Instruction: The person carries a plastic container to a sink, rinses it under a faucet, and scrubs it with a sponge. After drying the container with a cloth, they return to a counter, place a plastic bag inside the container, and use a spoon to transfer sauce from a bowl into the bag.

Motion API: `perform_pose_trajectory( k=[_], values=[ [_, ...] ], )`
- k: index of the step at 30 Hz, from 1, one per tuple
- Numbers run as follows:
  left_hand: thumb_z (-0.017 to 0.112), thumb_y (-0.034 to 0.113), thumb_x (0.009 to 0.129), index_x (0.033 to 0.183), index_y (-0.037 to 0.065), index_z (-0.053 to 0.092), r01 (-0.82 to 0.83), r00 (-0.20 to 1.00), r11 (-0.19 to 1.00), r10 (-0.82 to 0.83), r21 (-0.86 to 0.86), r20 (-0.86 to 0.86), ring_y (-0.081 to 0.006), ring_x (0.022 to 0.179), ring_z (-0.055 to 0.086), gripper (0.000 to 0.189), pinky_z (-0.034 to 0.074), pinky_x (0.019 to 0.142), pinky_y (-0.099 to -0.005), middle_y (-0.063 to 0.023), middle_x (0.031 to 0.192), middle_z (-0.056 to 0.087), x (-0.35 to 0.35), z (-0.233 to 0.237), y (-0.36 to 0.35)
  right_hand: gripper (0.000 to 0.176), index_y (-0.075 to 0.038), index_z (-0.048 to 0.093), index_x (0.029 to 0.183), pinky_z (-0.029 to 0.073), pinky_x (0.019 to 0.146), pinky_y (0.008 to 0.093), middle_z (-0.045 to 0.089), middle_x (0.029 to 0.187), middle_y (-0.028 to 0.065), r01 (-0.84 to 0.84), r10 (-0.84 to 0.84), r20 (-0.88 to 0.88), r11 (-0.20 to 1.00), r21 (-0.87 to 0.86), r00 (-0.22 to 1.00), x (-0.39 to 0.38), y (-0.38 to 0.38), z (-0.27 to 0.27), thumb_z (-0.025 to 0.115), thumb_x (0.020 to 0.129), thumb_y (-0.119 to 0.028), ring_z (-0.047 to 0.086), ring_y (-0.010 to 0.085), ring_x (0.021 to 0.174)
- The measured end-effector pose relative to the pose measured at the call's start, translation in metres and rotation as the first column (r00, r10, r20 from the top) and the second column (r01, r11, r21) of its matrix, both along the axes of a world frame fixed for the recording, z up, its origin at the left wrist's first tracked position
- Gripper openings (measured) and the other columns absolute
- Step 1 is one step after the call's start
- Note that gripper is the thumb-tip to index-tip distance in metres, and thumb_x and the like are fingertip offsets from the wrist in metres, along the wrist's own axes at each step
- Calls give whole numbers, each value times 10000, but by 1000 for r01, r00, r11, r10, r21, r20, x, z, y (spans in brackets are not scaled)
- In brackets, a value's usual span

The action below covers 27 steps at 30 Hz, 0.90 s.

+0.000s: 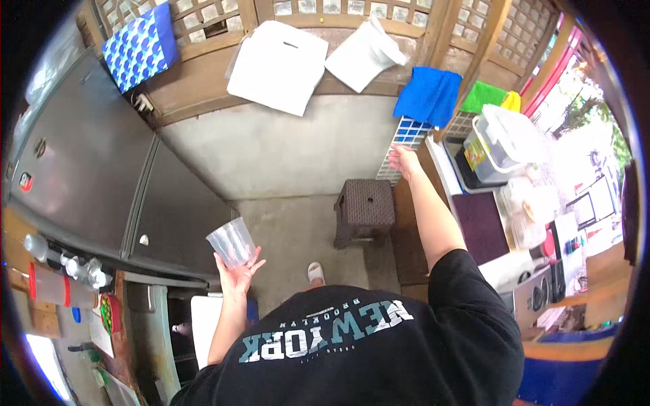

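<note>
A clear plastic container [232,241], open at its wide end and tilted, rests in my left hand [238,276]. The thumb and fingers spread around its lower end. My right hand [404,161] is stretched forward with its fingers apart and nothing visible in it. It is nearest the white wire grid [409,132], overlapping its edge in this view, and just below a hanging blue towel [428,95].
A brown woven-pattern stool [366,203] stands ahead on the concrete floor. The dark grey refrigerator [88,149] fills the left side. On the right, a counter holds a lidded clear bin [497,145] and smaller tubs [525,230]. White bags [279,68] hang on the far wall.
</note>
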<state>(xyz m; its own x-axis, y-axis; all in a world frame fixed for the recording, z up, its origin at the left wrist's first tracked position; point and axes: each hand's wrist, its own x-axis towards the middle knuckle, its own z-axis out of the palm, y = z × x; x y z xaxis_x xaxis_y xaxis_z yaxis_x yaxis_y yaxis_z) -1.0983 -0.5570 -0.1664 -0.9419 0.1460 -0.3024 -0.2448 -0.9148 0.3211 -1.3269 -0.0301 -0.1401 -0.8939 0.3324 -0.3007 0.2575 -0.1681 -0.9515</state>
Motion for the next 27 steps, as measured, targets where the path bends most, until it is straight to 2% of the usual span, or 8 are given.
perform_pose_trajectory(
  k=[3, 7, 13, 18, 20, 24, 25, 27],
  values=[
    [605, 569, 786, 1363, 111, 346, -11, 1000, 1000, 11, -1, -16, -489, 1214, 378, 781, 354, 962, -657, -195, 1303, 408, -51, -23, 5, 435, -110, 522, 993, 476, 597, 366, 496, 731, 14, 168, -166, -48, 985, 40, 985, -83, 21, -2, 748, 728, -371, 545, 173, 695],
    [652, 492, 787, 1322, 108, 388, 14, 999, 1000, -14, -9, -52, -460, 1217, 375, 709, 368, 1001, -597, -189, 1337, 392, -126, -24, 25, 747, 14, 446, 1159, 494, 750, 417, 538, 1022, 167, 435, -434, -121, 758, 487, 893, -153, 36, 12, 766, 675, -456, 575, 285, 860],
    [527, 610, 821, 1330, 85, 384, 236, 955, 966, -251, -105, -159, -406, 1179, 457, 746, 425, 958, -556, -209, 1281, 453, -194, 17, 67, 754, 93, 435, 1222, 444, 922, 429, 492, 1213, 309, 282, -450, -54, 457, 844, 891, -185, 67, 52, 669, 748, -445, 531, 424, 1089],
    [461, 663, 820, 1363, 92, 342, 161, 970, 968, -191, -191, -148, -345, 1177, 484, 797, 456, 939, -506, -201, 1286, 461, -219, 22, 109, 513, 95, 600, 1069, 465, 844, 366, 638, 995, 265, 468, -378, -291, 566, 679, 879, -193, 133, 31, 581, 757, -310, 617, 350, 956],
    [446, 671, 821, 1393, 107, 308, 162, 962, 951, -212, -262, -173, -337, 1183, 479, 815, 462, 936, -486, -185, 1326, 430, -223, 26, 127, 437, 56, 634, 1010, 460, 734, 308, 659, 876, 156, 189, -181, -65, 836, 515, 981, -149, 131, 93, 605, 750, -294, 612, 229, 809],
    [489, 624, 836, 1415, 106, 275, 225, 931, 918, -301, -326, -207, -333, 1196, 469, 806, 463, 941, -460, -179, 1334, 426, -227, 52, 168, 225, -34, 632, 770, 411, 694, 249, 601, 767, 17, 100, 266, -348, 650, 754, 899, -107, 172, 187, 675, 763, -255, 512, 97, 731],
    [503, 609, 839, 1420, 107, 268, 247, 918, 902, -335, -355, -212, -333, 1200, 465, 803, 462, 942, -454, -179, 1335, 426, -229, 59, 176, 233, -64, 608, 716, 401, 684, 232, 581, 759, -10, 233, 172, -496, 723, 651, 851, -90, 150, 225, 689, 778, -274, 491, 76, 723],
    [535, 573, 836, 1419, 103, 272, 217, 920, 878, -330, -426, -213, -331, 1213, 456, 794, 446, 957, -458, -173, 1340, 428, -238, 65, 189, 223, -43, 627, 869, 418, 780, 271, 607, 828, 1, -50, 208, -547, 956, 289, 811, -122, 202, 244, 622, 861, -266, 546, 109, 796]
  ],
)
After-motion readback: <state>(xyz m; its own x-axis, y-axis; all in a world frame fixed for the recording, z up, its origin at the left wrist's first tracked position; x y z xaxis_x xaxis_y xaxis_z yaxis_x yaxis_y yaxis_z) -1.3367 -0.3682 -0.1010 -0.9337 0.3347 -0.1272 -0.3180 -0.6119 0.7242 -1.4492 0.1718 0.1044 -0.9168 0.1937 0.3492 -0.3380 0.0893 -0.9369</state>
